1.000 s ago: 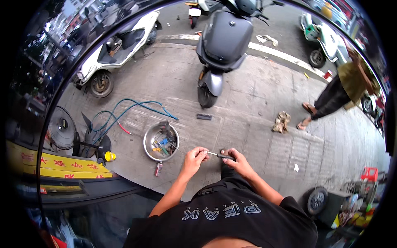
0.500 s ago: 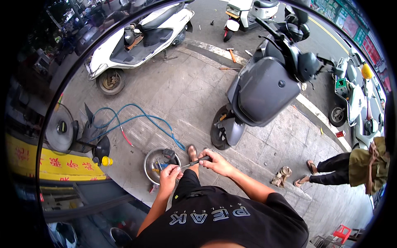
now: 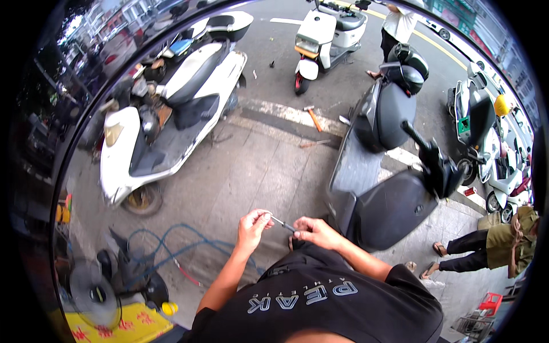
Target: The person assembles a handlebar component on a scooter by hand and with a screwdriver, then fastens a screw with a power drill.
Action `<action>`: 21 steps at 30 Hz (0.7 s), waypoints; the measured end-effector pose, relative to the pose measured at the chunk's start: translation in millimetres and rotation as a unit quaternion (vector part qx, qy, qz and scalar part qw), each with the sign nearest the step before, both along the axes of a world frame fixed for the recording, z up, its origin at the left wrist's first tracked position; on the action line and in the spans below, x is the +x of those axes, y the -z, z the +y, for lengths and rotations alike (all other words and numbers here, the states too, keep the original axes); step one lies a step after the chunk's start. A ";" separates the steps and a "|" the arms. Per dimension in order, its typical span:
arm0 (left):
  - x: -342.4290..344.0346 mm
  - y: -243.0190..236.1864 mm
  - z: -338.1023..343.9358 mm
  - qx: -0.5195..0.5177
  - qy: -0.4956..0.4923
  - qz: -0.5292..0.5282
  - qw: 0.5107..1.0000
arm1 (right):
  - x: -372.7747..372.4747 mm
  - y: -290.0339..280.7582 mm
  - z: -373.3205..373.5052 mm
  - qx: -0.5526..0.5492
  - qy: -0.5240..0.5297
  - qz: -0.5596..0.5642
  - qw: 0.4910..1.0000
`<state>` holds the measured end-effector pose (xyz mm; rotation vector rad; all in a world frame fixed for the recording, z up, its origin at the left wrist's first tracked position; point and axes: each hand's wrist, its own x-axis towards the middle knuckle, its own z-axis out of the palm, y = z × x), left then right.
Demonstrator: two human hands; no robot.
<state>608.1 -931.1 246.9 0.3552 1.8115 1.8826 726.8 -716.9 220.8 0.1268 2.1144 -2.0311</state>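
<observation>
Over the pavement in front of my body, both hands are on a slim screwdriver (image 3: 288, 226) with a dark handle and a thin metal shaft. My left hand (image 3: 250, 227) is closed, thumb and fingers pinching the tip end of the shaft. On the handle end are the bent fingers of my right hand (image 3: 315, 232). The tool slants down from left to right. Whether a smaller piece sits between my left fingertips cannot be made out. Nearest to my right hand is a dark grey scooter (image 3: 392, 208).
A white scooter (image 3: 123, 154) stands at left, another white scooter (image 3: 316, 28) farther back. A blue hose (image 3: 191, 244) curls beside a fan (image 3: 94, 294). An orange-handled hammer (image 3: 315, 120) lies by the kerb. One person (image 3: 492, 246) stands at right; another person (image 3: 398, 26) is at the back.
The view has tilted up and shifted, so the metal basin has left it and a person at the back has appeared. My hands still hold the screwdriver, now slanting the other way.
</observation>
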 end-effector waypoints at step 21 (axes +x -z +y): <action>-579.4 11.3 220.6 0.004 -0.043 -0.112 0.993 | -622.9 -72.7 252.0 -0.031 0.241 0.084 0.966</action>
